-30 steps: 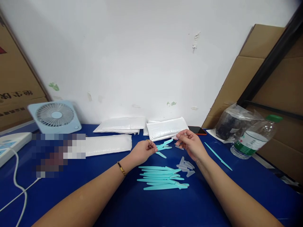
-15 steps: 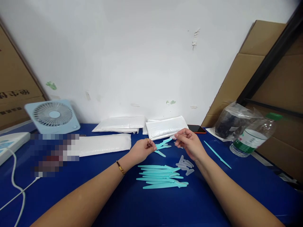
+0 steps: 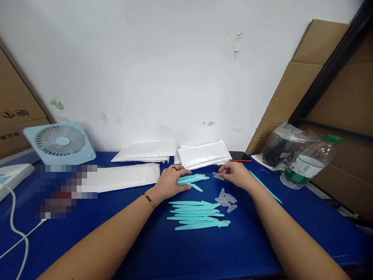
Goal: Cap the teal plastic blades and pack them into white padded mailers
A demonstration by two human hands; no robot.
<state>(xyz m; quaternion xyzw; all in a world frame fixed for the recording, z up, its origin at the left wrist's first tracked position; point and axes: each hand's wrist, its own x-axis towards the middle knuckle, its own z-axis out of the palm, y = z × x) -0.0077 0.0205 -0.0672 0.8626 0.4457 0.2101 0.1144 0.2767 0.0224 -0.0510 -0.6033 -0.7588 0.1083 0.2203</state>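
A small pile of turquoise eyebrow razors point(image 3: 196, 179) lies at the middle of the table. My left hand point(image 3: 169, 182) rests at its left end, thumb and fingers spread apart around the handles. To the right, my right hand point(image 3: 235, 174) is closed in a pinch at a few translucent blade caps point(image 3: 218, 176); its fingertips partly hide them. Several more loose caps point(image 3: 226, 198) lie nearer me. In front is a larger row of turquoise razors point(image 3: 195, 216), laid side by side. One single razor point(image 3: 269, 190) lies beyond my right wrist, partly covered by it.
White padded mailers point(image 3: 204, 154) lie along the wall, with another mailer point(image 3: 125, 178) at left. A phone point(image 3: 240, 156), a bagged dark item point(image 3: 276, 149) and a water bottle point(image 3: 309, 165) stand right. A fan point(image 3: 61, 142) and white cable point(image 3: 23, 229) are left.
My left hand has lowered the razor it held onto the small pile, and its fingers have spread. The right hand has come down from the razor's tip to the caps on the table.
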